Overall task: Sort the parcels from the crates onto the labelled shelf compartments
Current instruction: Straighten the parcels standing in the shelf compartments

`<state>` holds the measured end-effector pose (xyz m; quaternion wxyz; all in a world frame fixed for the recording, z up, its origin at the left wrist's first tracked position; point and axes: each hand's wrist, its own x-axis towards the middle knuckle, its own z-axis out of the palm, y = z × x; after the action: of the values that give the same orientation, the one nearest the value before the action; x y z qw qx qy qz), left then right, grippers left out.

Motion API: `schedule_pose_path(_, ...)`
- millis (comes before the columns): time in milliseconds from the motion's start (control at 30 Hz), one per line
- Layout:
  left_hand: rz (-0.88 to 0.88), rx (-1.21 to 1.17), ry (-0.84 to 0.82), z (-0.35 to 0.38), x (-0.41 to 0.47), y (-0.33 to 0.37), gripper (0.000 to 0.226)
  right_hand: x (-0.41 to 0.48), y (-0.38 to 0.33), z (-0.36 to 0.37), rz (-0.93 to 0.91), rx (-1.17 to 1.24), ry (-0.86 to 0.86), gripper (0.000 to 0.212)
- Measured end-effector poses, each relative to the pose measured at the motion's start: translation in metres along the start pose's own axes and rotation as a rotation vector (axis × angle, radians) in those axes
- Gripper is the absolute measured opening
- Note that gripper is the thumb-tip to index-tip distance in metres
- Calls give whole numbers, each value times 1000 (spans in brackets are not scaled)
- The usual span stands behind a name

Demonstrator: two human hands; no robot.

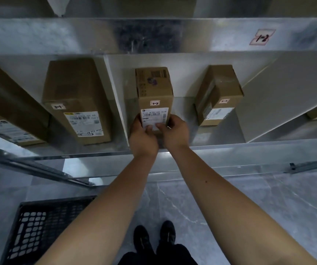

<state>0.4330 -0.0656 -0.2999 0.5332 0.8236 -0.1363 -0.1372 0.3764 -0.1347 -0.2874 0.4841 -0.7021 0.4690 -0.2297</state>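
Note:
A long brown parcel point(154, 88) with a "2-2" tag and a white shipping label lies on the metal shelf point(220, 134), lengthwise into the middle compartment. My left hand point(143, 135) and my right hand point(174, 131) both grip its near end, thumbs on the label. A second brown parcel point(218, 92), also tagged "2-2", stands to the right in the same compartment. Left of a white divider point(115, 100) lies a larger parcel point(77, 100) tagged "2-1". A black plastic crate point(42, 228) sits on the floor at lower left.
Another parcel point(6, 111) lies at the far left. The shelf above carries a "1-2" label point(262, 37). A slanted white divider point(280, 96) closes the compartment on the right. Grey marble floor point(249, 207) and my black shoes point(154, 238) are below.

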Motion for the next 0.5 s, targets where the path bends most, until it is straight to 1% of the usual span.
schedule_pose_path(167,-18,56,35,10,9,-4,34,12,5,4,-65,2,-5,24)
schedule_pose_path(333,-6,117,35,13,19,1,33,26,7,8,-75,32,-1,25)
schedule_pose_path(500,-23,89,32,18,23,0,33,32,9,8,-106,13,6,26)
